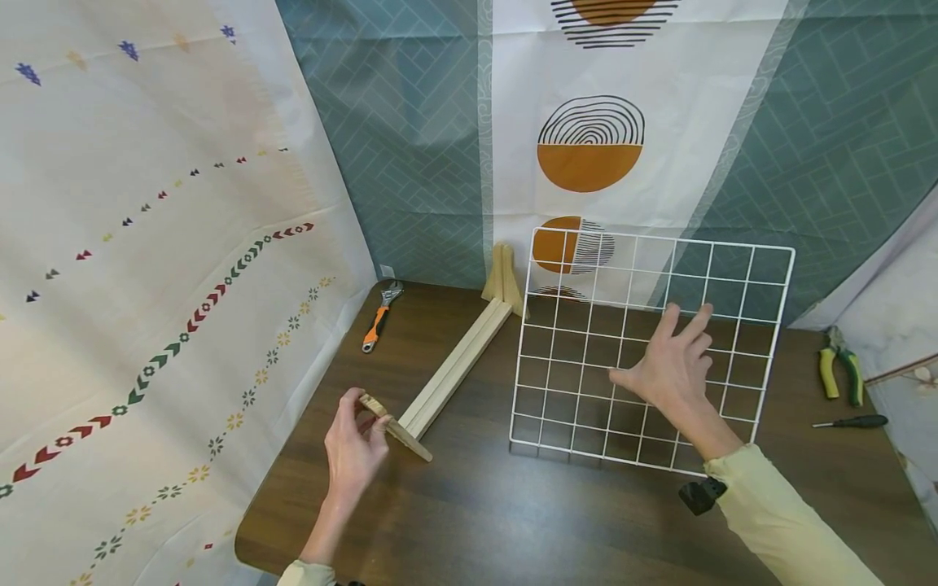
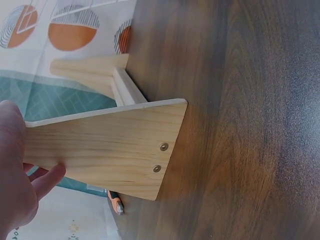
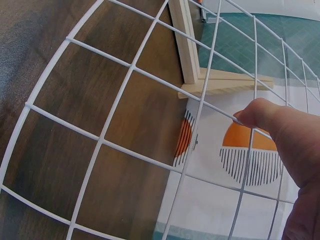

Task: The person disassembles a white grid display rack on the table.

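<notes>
My left hand pinches the near end board of a wooden stand, thumb on one face and fingers on the other. Two screw heads show low on that board in the left wrist view. Pale wooden rails run from it to a second upright end board near the back wall. On the right, my right hand holds a white wire grid panel tilted up over the table, fingers spread across the wires. The right wrist view shows the thumb against a wire.
An orange-handled adjustable wrench lies at the back left of the brown table. Yellow-green pliers and a black-handled screwdriver lie at the right edge. Patterned cloth hangs behind the table.
</notes>
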Tool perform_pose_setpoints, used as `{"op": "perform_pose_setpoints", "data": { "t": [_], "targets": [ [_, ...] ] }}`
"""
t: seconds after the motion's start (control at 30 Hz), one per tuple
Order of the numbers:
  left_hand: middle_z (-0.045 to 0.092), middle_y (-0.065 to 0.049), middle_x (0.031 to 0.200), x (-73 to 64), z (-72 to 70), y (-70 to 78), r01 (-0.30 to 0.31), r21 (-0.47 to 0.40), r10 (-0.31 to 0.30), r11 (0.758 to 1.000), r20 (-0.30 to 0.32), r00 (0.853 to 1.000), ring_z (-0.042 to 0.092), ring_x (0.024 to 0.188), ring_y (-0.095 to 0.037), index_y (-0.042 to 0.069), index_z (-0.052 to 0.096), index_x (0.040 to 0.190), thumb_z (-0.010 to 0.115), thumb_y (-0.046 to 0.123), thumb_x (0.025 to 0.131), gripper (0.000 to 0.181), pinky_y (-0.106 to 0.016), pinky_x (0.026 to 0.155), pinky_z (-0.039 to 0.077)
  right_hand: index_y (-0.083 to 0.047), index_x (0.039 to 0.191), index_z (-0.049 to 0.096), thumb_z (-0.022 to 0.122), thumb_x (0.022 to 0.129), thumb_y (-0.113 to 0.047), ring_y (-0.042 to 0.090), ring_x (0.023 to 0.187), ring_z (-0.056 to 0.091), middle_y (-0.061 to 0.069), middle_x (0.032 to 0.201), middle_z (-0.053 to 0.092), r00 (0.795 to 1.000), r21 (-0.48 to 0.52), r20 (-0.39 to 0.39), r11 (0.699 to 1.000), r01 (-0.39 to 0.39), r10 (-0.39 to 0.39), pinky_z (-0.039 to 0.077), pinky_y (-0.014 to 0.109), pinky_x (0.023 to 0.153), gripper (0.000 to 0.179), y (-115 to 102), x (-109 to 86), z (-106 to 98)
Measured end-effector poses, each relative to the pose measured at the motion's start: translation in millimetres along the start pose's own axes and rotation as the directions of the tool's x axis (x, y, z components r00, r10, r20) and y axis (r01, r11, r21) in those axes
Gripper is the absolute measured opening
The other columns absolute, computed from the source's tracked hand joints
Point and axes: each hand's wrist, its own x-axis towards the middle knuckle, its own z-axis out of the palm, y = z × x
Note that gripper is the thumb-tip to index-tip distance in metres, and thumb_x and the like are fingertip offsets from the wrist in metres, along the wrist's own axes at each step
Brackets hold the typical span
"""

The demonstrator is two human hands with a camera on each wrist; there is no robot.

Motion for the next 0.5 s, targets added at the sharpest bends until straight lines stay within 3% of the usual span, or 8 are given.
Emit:
{"op": "perform_pose_setpoints", "data": {
  "t": [0.5],
  "targets": [
    [0.061, -0.017, 0.094, -2.2, 8.3, 4.6, -0.018, 0.024, 0.018, 1.000, -0.040, 0.999, 0.070, 0.082, -0.034, -0.006, 0.052, 0.117, 0.083, -0.011, 0.070, 0.057, -0.041, 0.060, 0.061, 0.008, 0.152, 0.003, 0.094, 0.054, -0.049, 0.069, 0.116, 0.030, 0.040, 0.152, -0.020, 1.000, -0.013, 0.022, 1.000, -0.002, 0.002, 0.041, 0.074, 0.076, 0.145, 0.2, -1.4, 7.3]
  ]
}}
